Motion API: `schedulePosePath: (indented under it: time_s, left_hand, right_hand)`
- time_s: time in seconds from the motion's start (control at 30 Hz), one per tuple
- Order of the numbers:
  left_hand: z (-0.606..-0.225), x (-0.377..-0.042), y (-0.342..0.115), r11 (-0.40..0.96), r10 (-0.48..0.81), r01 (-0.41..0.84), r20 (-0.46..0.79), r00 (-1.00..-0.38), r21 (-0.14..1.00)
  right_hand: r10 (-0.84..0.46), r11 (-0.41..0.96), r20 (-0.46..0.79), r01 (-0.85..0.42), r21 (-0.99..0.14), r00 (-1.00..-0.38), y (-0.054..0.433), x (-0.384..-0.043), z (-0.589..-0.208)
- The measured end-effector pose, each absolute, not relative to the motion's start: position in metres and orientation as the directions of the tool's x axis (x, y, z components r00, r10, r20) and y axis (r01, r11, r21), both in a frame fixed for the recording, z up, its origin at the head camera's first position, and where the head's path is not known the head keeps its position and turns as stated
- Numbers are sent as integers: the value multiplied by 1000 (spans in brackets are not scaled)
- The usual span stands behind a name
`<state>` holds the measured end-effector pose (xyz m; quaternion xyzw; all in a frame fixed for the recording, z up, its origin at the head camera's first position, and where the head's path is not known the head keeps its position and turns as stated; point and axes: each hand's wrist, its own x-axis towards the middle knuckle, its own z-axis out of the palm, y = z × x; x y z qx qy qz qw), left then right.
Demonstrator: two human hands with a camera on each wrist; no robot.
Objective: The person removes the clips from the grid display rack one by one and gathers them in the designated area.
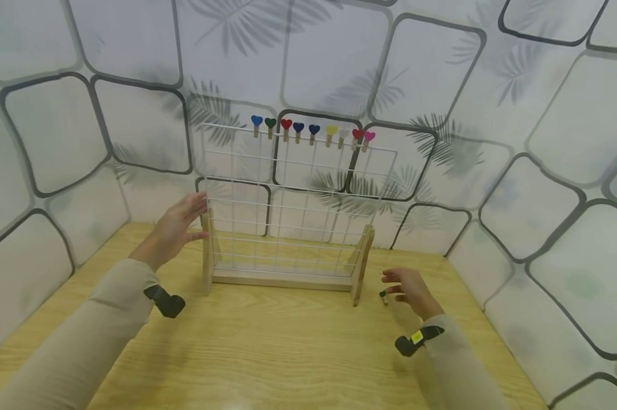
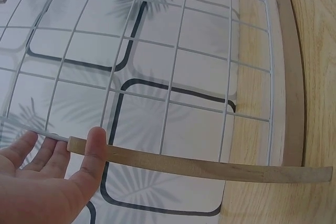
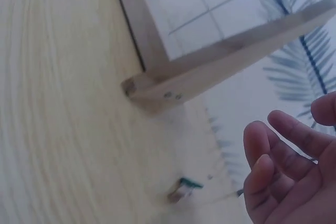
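Observation:
A white wire grid rack [image 1: 288,208] stands upright between wooden side posts on the tabletop. My left hand [image 1: 172,228] holds its left edge, the thumb [image 2: 95,148] lying across the wooden post [image 2: 173,163] and the other fingers at the wire just above. To the right of the rack, a small wooden clothespin with a green top [image 1: 383,295] lies on the table. My right hand [image 1: 411,290] hovers beside this clothespin with fingers loosely bent and nothing held; in the right wrist view the clothespin [image 3: 182,189] is apart from the fingers.
Several heart-topped clothespins, including a yellow one [image 1: 331,131] and a pink one [image 1: 369,137], are clipped along the rack's top wire. The light wood table [image 1: 267,347] meets patterned walls [image 1: 544,188] at the back and both sides.

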<state>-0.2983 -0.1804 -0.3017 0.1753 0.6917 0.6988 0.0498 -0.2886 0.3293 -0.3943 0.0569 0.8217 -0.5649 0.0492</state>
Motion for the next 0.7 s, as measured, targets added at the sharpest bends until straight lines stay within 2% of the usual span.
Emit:
schedulePosePath:
  time_s: [0.33, 0.7]
  left_hand:
    - [-304, -300, -182, -46, 314, 176, 181, -932, 983]
    - [-298, -301, -180, -107, 274, 152, 176, -945, 983]
  right_hand:
    - [-138, 287, -55, 14, -958, -989, 298, -285, -341]
    - [-223, 229, 35, -87, -969, -974, 271, -290, -293]
